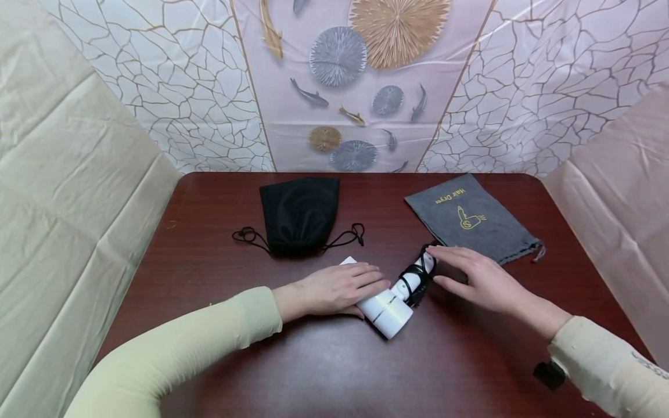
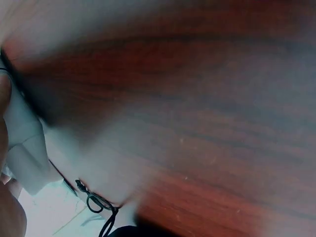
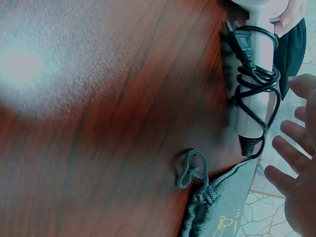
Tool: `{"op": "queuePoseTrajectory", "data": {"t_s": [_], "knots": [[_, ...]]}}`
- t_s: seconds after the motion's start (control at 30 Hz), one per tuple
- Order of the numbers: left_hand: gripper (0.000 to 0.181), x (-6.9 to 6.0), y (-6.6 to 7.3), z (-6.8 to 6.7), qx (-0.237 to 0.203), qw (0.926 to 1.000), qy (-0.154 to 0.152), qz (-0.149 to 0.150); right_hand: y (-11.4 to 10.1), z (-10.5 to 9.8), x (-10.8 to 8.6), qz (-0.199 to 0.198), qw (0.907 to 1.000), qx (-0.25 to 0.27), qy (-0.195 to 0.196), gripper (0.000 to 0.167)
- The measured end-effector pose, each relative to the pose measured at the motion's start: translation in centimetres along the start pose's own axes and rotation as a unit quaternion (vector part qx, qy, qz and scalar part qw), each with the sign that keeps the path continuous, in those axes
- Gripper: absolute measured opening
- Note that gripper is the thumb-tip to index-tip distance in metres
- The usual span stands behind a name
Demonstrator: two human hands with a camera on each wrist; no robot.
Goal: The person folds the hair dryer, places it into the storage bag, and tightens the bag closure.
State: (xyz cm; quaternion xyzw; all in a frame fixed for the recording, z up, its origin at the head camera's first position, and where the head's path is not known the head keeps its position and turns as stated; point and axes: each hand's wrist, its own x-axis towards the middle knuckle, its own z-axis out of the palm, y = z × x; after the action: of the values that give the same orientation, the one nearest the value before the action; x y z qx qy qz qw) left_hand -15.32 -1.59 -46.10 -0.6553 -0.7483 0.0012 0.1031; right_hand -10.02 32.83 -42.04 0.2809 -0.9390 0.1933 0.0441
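A white hair dryer (image 1: 392,313) lies on the table, its black cord (image 3: 259,79) wound around the handle and the plug alongside it. My left hand (image 1: 342,288) holds the barrel from above, fingers across the top and thumb on the near side; part of the barrel is hidden beneath it. Beside the handle's end is my right hand (image 1: 483,281), fingers spread and holding nothing. In the right wrist view those fingers (image 3: 291,153) appear apart from the handle. The left wrist view is mostly blurred tabletop.
A black drawstring bag (image 1: 300,215) lies behind the left hand, its cords looped out on both sides. To the back right is a grey drawstring pouch (image 1: 470,217) with yellow "Hair Dryer" lettering. Both rest on the dark red-brown table (image 1: 219,348), with patterned fabric (image 1: 334,116) hanging behind.
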Motion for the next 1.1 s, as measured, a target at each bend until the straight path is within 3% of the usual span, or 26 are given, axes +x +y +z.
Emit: {"op": "queuePoseTrajectory", "data": {"t_s": [0.2, 0.37, 0.47, 0.57, 0.67, 0.77, 0.93, 1.1], "knots": [[0.077, -0.8, 0.0, -0.5, 0.010, 0.9988, 0.047, -0.011, -0.3, 0.3, -0.3, 0.049, 0.9979, 0.036, 0.023, 0.065], [0.076, -1.7, 0.0, -1.2, 0.002, 0.9961, 0.081, -0.035, -1.0, 0.5, 0.2, 0.103, 0.9898, 0.096, 0.021, 0.074], [0.075, -2.1, 0.1, -1.5, 0.004, 0.9946, 0.096, -0.039, -1.5, 0.7, 0.9, 0.134, 0.9780, 0.160, 0.011, 0.077], [0.074, -2.4, 0.2, -1.8, 0.017, 0.9935, 0.107, -0.035, -2.1, 1.1, 1.9, 0.152, 0.9596, 0.236, 0.012, 0.078], [0.071, -2.5, 0.5, -2.0, 0.031, 0.9916, 0.122, -0.032, -2.6, 1.6, 2.8, 0.159, 0.9382, 0.307, 0.025, 0.080], [0.069, -2.6, 0.7, -2.4, 0.049, 0.9890, 0.135, -0.035, -3.3, 2.0, 3.6, 0.157, 0.9268, 0.338, 0.046, 0.082], [0.066, -2.8, 0.8, -2.9, 0.080, 0.9840, 0.156, -0.032, -4.3, 2.1, 4.6, 0.161, 0.9206, 0.349, 0.068, 0.079], [0.064, -2.8, 1.0, -3.2, 0.102, 0.9798, 0.170, -0.020, -4.9, 2.6, 5.7, 0.140, 0.9147, 0.368, 0.090, 0.074]]}}
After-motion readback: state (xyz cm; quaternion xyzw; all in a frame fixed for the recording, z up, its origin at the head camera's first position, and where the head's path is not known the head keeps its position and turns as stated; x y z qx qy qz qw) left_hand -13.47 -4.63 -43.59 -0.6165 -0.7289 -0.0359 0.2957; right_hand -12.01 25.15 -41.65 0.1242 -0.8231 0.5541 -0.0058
